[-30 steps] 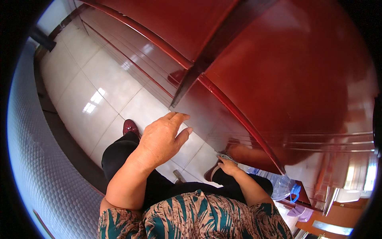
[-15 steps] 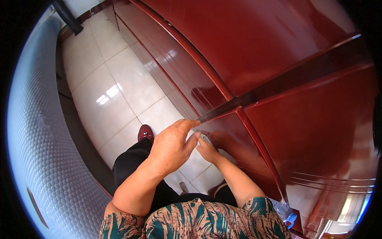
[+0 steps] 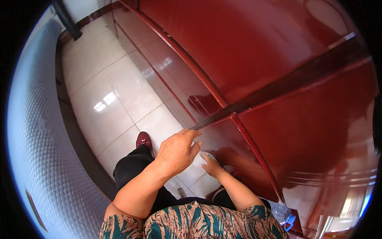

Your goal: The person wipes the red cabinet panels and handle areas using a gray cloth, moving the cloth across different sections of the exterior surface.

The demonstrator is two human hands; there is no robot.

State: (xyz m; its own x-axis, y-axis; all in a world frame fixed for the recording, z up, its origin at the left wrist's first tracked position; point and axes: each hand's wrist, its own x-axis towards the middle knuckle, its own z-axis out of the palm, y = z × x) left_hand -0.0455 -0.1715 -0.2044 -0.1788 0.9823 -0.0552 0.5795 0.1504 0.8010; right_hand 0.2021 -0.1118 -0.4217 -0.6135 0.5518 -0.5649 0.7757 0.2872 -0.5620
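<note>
My left hand [image 3: 177, 151] is by the near end of the dark gap between two glossy dark-red cabinet panels. Its fingers bend toward that edge and the thumb stands apart from them, with nothing visible between. Whether the fingertips touch the wood I cannot tell. Lower and to the right, my right hand [image 3: 213, 167] is close to the lower cabinet front [image 3: 238, 147]. The fingers are closed on a small whitish, crumpled-looking thing [image 3: 209, 155], mostly hidden by the hand. Its kind is too small to make out.
On the left runs a bed or mattress with a pale blue, textured cover [image 3: 43, 131]. Pale floor tiles [image 3: 115, 79] lie between it and the cabinet. A clear plastic bottle with a blue handle [image 3: 283, 215] stands at the lower right. A dark pipe [image 3: 65, 20] is at the far left.
Both hands sit a little lower in the picture, and the view has shifted slightly. The fingers of my left hand are more bent at the cabinet edge. My right hand keeps hold of the whitish thing.
</note>
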